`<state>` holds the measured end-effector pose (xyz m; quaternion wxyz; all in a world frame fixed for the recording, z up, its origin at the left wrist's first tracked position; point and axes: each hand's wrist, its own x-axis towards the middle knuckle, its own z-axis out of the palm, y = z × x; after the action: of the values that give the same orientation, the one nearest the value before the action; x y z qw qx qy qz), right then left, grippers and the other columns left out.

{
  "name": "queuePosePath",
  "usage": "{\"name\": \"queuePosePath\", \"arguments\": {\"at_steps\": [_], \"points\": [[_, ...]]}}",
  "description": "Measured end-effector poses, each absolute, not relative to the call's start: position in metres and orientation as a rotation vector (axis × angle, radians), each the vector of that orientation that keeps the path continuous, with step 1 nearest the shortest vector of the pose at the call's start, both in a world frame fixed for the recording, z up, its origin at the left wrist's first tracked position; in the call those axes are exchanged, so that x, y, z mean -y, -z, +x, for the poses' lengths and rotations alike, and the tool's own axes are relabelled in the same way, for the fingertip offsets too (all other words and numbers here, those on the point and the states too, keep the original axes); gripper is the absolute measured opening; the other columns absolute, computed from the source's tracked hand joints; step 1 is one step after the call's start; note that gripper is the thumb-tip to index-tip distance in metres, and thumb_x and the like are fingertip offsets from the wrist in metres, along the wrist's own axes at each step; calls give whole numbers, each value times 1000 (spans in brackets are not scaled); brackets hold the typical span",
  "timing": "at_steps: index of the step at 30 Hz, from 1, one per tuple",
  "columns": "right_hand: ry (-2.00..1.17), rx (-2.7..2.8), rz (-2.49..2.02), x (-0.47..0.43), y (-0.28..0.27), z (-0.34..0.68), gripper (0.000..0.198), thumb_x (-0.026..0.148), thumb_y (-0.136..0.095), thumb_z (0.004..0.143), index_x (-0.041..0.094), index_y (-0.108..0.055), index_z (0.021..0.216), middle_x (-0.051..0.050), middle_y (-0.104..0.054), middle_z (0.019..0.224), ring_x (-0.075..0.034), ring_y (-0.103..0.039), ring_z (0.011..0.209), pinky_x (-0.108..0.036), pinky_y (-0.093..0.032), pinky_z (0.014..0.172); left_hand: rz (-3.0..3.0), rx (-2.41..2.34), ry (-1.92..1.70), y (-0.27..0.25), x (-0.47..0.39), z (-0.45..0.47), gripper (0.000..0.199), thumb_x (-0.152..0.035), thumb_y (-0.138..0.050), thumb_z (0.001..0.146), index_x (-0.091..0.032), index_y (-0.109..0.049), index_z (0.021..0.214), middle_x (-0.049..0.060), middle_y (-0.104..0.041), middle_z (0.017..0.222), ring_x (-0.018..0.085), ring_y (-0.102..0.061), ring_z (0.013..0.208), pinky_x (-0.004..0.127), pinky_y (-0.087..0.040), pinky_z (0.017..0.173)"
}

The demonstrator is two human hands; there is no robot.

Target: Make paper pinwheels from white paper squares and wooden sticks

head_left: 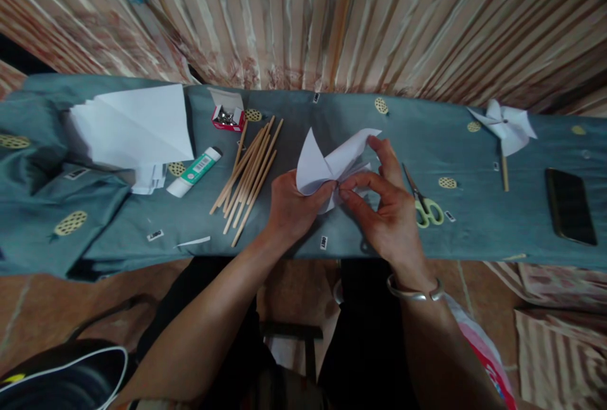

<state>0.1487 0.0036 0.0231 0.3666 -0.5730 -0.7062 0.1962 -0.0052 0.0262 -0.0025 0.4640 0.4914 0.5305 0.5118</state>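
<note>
A white paper pinwheel with curved blades is held above the cloth, between my two hands. My left hand grips it from the lower left, the thumb pressed near its centre. My right hand pinches at the centre with thumb and index finger, while another finger touches the upper right blade. Whether a pin sits between those fingertips is too small to tell. Wooden sticks lie in a loose bundle left of my hands. Green-handled scissors rest just right of my right hand.
Farther left are a stack of white paper, a glue stick and an open red box of metal pins. A pinwheel on a stick and a phone lie at the right. A pleated curtain hangs behind the cloth-covered table.
</note>
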Motion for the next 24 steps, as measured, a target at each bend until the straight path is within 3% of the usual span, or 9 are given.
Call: {"name": "queuePosePath", "arguments": {"at_steps": [24], "points": [[-605,1758,-1471,-5,-19,148,5,25,-63,89,23,-67,85,-4,-44,155,-30,-25,151,-61,-18,122,1235,-1304,-1240,3,-24,-7,16,-31,-76,67,-17,-69,63,3,-67,62,17,-59,57,27,-48,54]]}}
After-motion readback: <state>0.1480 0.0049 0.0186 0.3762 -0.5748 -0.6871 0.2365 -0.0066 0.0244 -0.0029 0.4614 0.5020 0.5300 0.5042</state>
